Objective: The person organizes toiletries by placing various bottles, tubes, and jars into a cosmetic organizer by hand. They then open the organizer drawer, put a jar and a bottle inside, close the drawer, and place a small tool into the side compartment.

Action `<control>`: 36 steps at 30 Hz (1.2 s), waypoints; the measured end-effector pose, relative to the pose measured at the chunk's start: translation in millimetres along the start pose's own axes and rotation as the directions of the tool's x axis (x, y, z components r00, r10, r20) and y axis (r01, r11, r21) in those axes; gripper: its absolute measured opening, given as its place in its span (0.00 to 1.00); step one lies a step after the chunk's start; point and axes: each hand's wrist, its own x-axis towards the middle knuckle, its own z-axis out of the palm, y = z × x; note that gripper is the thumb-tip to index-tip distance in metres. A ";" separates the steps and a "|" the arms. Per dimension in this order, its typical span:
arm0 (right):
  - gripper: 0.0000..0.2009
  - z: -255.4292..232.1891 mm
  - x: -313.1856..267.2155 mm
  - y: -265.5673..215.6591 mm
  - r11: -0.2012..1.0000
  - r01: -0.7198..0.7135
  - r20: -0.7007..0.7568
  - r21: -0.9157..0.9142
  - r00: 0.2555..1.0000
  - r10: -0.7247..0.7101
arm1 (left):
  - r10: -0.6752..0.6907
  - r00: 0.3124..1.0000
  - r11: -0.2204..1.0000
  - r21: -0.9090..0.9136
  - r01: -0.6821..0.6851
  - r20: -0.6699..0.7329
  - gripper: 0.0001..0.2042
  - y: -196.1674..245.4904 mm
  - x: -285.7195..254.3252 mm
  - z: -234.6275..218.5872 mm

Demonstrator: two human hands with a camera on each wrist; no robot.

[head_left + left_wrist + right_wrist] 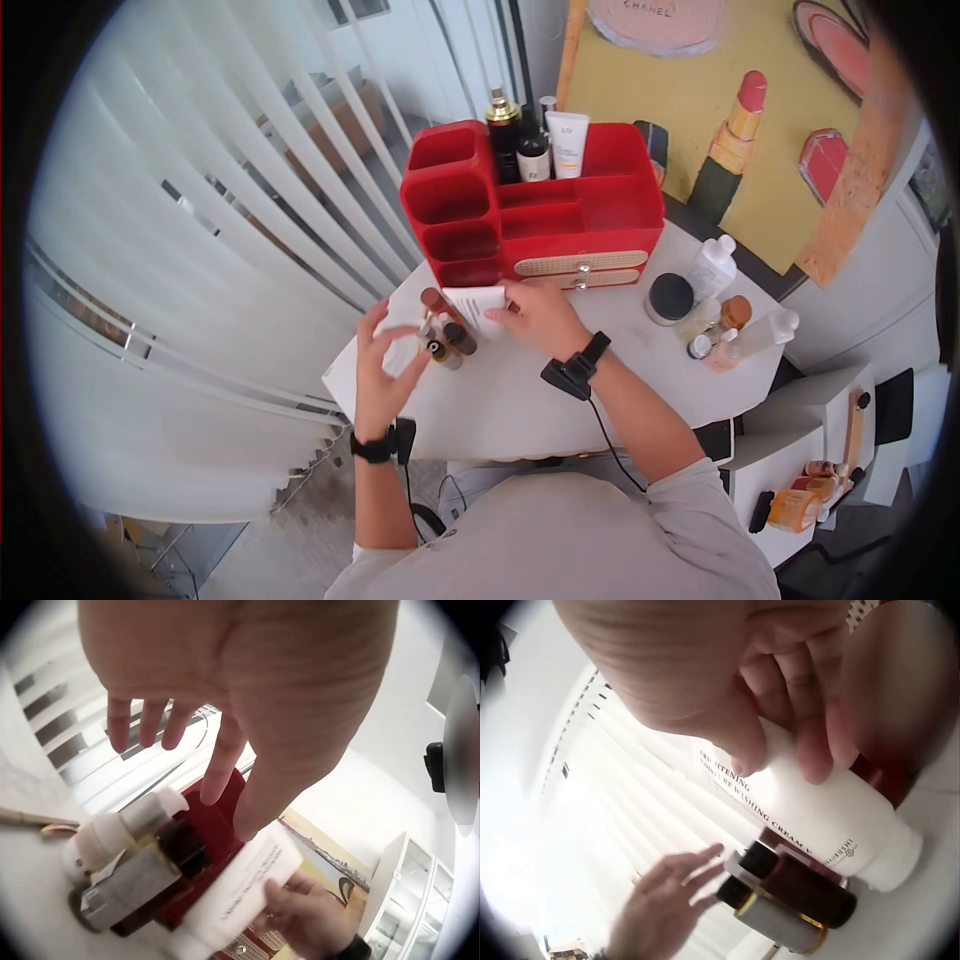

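My right hand (pixel 545 315) grips a white squeeze tube of washing cream (pixel 817 806) around its upper part, thumb on the printed side. In the right wrist view the tube tilts, its cap at the lower end near the tabletop. Just left of the tube stands a group of small bottles, among them a brown bottle with a black cap (pixel 814 889) and a grey-labelled bottle (pixel 780 922). My left hand (pixel 378 368) is beside these bottles with its fingers spread and nothing in its grasp. Behind the tube is a red cosmetics organizer (pixel 590 242) with open compartments and two drawers.
In the organizer's back section stand a gold-topped dark bottle (pixel 502 130) and a white tube (pixel 567 145). To the right on the white table (pixel 560 410) are a black-lidded jar (pixel 669 298), a white bottle (pixel 712 266) and several other bottles. Vertical blinds (pixel 200 300) border the left side.
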 end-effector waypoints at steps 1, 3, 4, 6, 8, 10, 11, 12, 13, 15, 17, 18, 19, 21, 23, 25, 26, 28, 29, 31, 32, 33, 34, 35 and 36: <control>0.14 -13.9 -4.9 -8.9 1.000 -0.004 -0.007 -0.018 1.000 0.004 | -0.043 0.999 0.999 -0.001 0.043 0.007 0.19 -0.4 -10.1 4.1; 0.15 -54.5 -13.1 -38.9 0.976 0.008 0.020 -0.216 1.000 -0.004 | -0.054 0.998 0.998 -0.020 0.054 0.015 0.20 -6.3 -23.5 10.1; 0.14 -69.2 -16.1 -47.1 1.000 -0.007 -0.107 -0.006 0.994 0.007 | -0.083 0.996 0.996 -0.023 0.083 0.024 0.20 -8.8 -28.5 13.6; 0.15 -116.0 -10.1 -58.0 0.975 -0.010 -0.264 0.222 0.962 0.070 | -0.091 0.996 0.995 -0.051 0.091 0.008 0.21 -12.1 -33.7 19.6; 0.14 -156.9 6.3 -74.4 0.988 0.011 -0.529 0.151 0.845 0.072 | -0.094 0.996 0.993 -0.072 0.093 -0.013 0.22 -13.1 -33.7 25.0; 0.13 -187.3 34.7 -54.0 0.987 0.081 -0.708 0.137 0.705 0.040 | -0.083 0.995 0.994 -0.077 0.078 -0.063 0.22 -12.6 -33.7 27.9; 0.14 -197.7 49.5 -41.2 0.997 0.067 -0.743 0.045 0.669 -0.011 | -0.082 0.994 0.994 -0.083 0.076 -0.071 0.22 -12.6 -33.6 28.6; 0.15 -207.8 62.4 -26.6 0.998 -0.005 -0.720 -0.063 0.693 -0.042 | -0.083 0.995 0.993 -0.089 0.078 -0.059 0.23 -12.5 -33.7 28.9; 0.16 -213.7 75.1 -12.2 0.982 -0.074 -0.695 -0.171 0.716 -0.067 | -0.084 0.995 0.992 -0.094 0.080 -0.045 0.24 -12.3 -33.6 29.1; 0.17 -212.4 101.9 20.8 0.935 -0.155 -0.609 -0.320 0.789 -0.078 | -0.091 0.995 0.992 -0.088 0.087 -0.049 0.25 -11.5 -35.2 30.9; 0.17 -208.0 115.7 23.9 0.859 -0.219 -0.523 -0.463 0.850 -0.066 | -0.095 0.994 0.993 -0.077 0.091 -0.047 0.26 -11.0 -36.9 32.0; 0.17 -201.6 123.1 27.0 0.873 -0.192 -0.491 -0.449 0.869 -0.062 | -0.081 0.994 0.995 -0.067 0.077 -0.067 0.29 -11.0 -37.9 32.1; 0.16 -195.8 128.9 28.1 0.887 -0.166 -0.455 -0.432 0.889 -0.055 | -0.071 0.994 0.996 -0.055 0.066 -0.086 0.32 -10.8 -39.2 32.0; 0.16 -191.3 140.6 41.9 0.926 -0.175 -0.445 -0.334 0.896 0.009 | -0.119 0.986 0.986 -0.128 0.104 -0.115 0.34 -8.7 -40.2 32.7; 0.16 -187.0 146.3 56.2 0.960 -0.225 -0.448 -0.168 0.885 0.129 | -0.173 0.975 0.971 -0.192 0.145 -0.138 0.36 -12.8 -41.4 33.1; 0.20 -192.8 146.6 72.0 0.968 -0.228 -0.346 -0.102 0.921 0.181 | -0.127 0.983 0.970 -0.223 0.095 -0.131 0.38 -23.8 -44.5 35.5; 0.22 -193.7 139.2 69.2 0.975 -0.221 -0.294 0.020 0.931 0.217 | -0.119 0.986 0.971 -0.220 0.092 -0.114 0.36 -22.0 -42.1 34.4; 0.25 -199.0 120.4 64.7 0.977 -0.192 -0.303 -0.091 0.940 0.156 | -0.089 0.991 0.987 -0.141 0.075 -0.095 0.35 -21.8 -38.8 31.5; 0.26 -203.0 114.3 61.2 0.932 -0.160 -0.345 -0.325 0.938 0.041 | -0.024 0.996 0.997 -0.079 0.017 -0.081 0.34 -21.9 -36.3 31.3; 0.21 -186.0 84.8 5.4 0.913 -0.048 -0.535 -0.406 0.822 -0.195 | -0.040 0.995 0.995 -0.096 0.031 -0.090 0.29 -19.3 -32.4 30.1; 0.15 -166.2 67.3 -27.7 0.963 -0.104 -0.597 -0.248 0.800 -0.068 | -0.035 0.997 0.995 -0.093 0.027 -0.076 0.27 -18.7 -30.4 29.6; 0.09 -138.2 49.1 -45.9 0.974 -0.032 -0.582 -0.225 0.806 -0.108 | -0.028 0.998 0.995 -0.093 0.022 -0.061 0.25 -17.5 -28.1 29.7; 0.08 -109.0 33.8 -43.2 0.980 0.139 -0.452 -0.141 0.872 -0.189 | -0.031 0.997 0.995 -0.095 0.025 -0.064 0.25 -16.1 -24.4 30.1; 0.13 -83.5 16.8 -51.9 0.992 0.123 -0.224 -0.005 0.967 -0.121 | -0.026 0.999 0.994 -0.106 0.021 -0.048 0.24 -14.6 -20.2 30.3; 0.20 -47.7 8.2 -43.4 0.964 0.257 -0.095 -0.064 0.960 -0.262 | -0.019 0.999 0.993 -0.117 0.016 -0.026 0.24 -13.7 -16.9 30.4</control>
